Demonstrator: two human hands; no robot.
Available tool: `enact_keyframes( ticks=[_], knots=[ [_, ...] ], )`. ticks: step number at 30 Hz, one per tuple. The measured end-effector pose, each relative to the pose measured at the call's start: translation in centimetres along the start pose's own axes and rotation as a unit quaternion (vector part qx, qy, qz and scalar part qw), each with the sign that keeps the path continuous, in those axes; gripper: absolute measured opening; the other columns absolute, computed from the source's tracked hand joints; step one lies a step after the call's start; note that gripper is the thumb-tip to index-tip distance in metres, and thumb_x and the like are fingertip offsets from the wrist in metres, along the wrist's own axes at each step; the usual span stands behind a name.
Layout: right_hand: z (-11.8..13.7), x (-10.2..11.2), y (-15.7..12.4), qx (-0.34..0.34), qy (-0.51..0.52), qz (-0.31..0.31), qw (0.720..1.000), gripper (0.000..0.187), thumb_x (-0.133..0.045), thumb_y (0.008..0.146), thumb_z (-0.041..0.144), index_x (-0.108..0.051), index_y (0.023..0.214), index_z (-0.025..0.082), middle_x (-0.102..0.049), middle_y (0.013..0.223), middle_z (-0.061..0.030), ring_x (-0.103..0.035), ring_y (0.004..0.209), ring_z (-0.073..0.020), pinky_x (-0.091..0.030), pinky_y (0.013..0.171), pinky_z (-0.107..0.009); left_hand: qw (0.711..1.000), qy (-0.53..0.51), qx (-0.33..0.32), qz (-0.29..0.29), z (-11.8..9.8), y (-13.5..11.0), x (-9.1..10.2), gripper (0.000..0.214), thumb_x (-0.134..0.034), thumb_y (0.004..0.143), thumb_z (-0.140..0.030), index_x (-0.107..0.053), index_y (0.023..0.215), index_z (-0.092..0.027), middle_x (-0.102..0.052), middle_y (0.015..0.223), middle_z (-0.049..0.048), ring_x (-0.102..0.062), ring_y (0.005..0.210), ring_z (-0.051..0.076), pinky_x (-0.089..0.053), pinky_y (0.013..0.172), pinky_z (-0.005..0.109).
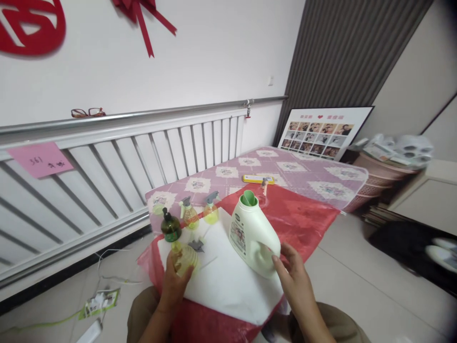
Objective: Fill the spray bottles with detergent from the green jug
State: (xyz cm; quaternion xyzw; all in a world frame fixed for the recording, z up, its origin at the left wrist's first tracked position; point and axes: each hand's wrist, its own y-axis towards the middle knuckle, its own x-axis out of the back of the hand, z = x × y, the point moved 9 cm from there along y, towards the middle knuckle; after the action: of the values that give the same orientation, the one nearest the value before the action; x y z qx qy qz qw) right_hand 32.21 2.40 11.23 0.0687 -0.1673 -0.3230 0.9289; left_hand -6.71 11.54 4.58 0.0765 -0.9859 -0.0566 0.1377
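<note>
So the table (332, 169) has its back-left edge running alongside the radiator (171, 126). Photo board (314, 136) stands behind the far corner, baskets (374, 164) past the right corner. A plastic cover (300, 214) spreads over the near half, with a sheet (232, 286) on top of that. Jug (250, 233)'s on the sheet's right side. Pump bottle (170, 228)'s by the sheet's left corner, two spray bottles (191, 219) right of it, another bottle (188, 259) in front. Slim case (257, 179) lies beyond the jug, mid-table.
</note>
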Motion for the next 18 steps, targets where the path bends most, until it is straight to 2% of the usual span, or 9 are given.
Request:
enact_keyframes(
  ticks=[2, 4, 7, 10, 12, 18],
  knots=[
    [-0.3, -0.8, 0.2, 0.007, 0.016, 0.019, 1.000, 0.056, -0.056, 0.082, 0.053, -0.046, 0.125, 0.020, -0.054, 0.130, -0.0160, -0.055, 0.114, -0.0288, -0.045, 0.097, -0.048, 1.000, -0.009, 0.005, 0.004, -0.5, -0.1, -0.2, 0.073, -0.067, 0.072, -0.043, -0.037, 0.134, -0.020, -0.054, 0.132, 0.0138, -0.053, 0.123, 0.027, -0.047, 0.099, 0.043],
    [-0.5, -1.2, 0.4, 0.010, 0.015, 0.029, 0.999, 0.054, -0.055, 0.083, 0.052, -0.047, 0.124, 0.020, -0.056, 0.126, -0.0148, -0.056, 0.112, -0.0278, -0.045, 0.097, -0.047, 1.000, -0.014, 0.014, 0.022, -0.8, -0.4, -1.2, 0.081, -0.070, 0.070, -0.042, -0.030, 0.138, -0.019, -0.053, 0.133, 0.0149, -0.054, 0.122, 0.028, -0.046, 0.100, 0.044],
    [-0.7, -1.4, 0.8, 0.004, 0.002, 0.037, 0.999, 0.050, -0.056, 0.082, 0.052, -0.051, 0.121, 0.020, -0.060, 0.120, -0.0125, -0.058, 0.106, -0.0268, -0.047, 0.092, -0.044, 0.997, 0.003, 0.019, 0.071, -1.3, -1.1, -4.1, 0.089, -0.071, 0.068, -0.036, -0.024, 0.141, -0.020, -0.049, 0.138, 0.0157, -0.053, 0.123, 0.029, -0.044, 0.104, 0.047],
    [-0.6, -1.5, 1.2, -0.006, -0.022, 0.044, 0.999, 0.049, -0.058, 0.080, 0.053, -0.056, 0.115, 0.018, -0.065, 0.107, -0.0101, -0.061, 0.094, -0.0261, -0.049, 0.083, -0.042, 0.994, 0.018, -0.004, 0.110, -2.1, -1.8, -7.1, 0.086, -0.069, 0.067, -0.029, -0.026, 0.140, -0.019, -0.046, 0.141, 0.0150, -0.048, 0.128, 0.030, -0.040, 0.107, 0.047],
    [-0.5, -1.4, 1.5, -0.016, -0.037, 0.040, 0.998, 0.050, -0.059, 0.077, 0.054, -0.058, 0.112, 0.017, -0.067, 0.099, -0.0089, -0.062, 0.086, -0.0257, -0.049, 0.079, -0.041, 0.993, 0.021, -0.021, 0.117, -2.6, -2.1, -8.4, 0.083, -0.069, 0.066, -0.026, -0.030, 0.139, -0.019, -0.047, 0.141, 0.0136, -0.045, 0.130, 0.030, -0.037, 0.110, 0.046],
    [0.4, -1.6, 2.3, -0.033, -0.041, 0.033, 0.998, 0.047, -0.062, 0.073, 0.052, -0.062, 0.105, 0.017, -0.072, 0.094, -0.0076, -0.065, 0.084, -0.0270, -0.052, 0.074, -0.039, 0.990, 0.040, -0.042, 0.126, -2.4, -1.9, -9.5, 0.082, -0.070, 0.063, -0.024, -0.035, 0.137, -0.017, -0.046, 0.143, 0.0145, -0.040, 0.135, 0.029, -0.029, 0.116, 0.043]
  ],
)
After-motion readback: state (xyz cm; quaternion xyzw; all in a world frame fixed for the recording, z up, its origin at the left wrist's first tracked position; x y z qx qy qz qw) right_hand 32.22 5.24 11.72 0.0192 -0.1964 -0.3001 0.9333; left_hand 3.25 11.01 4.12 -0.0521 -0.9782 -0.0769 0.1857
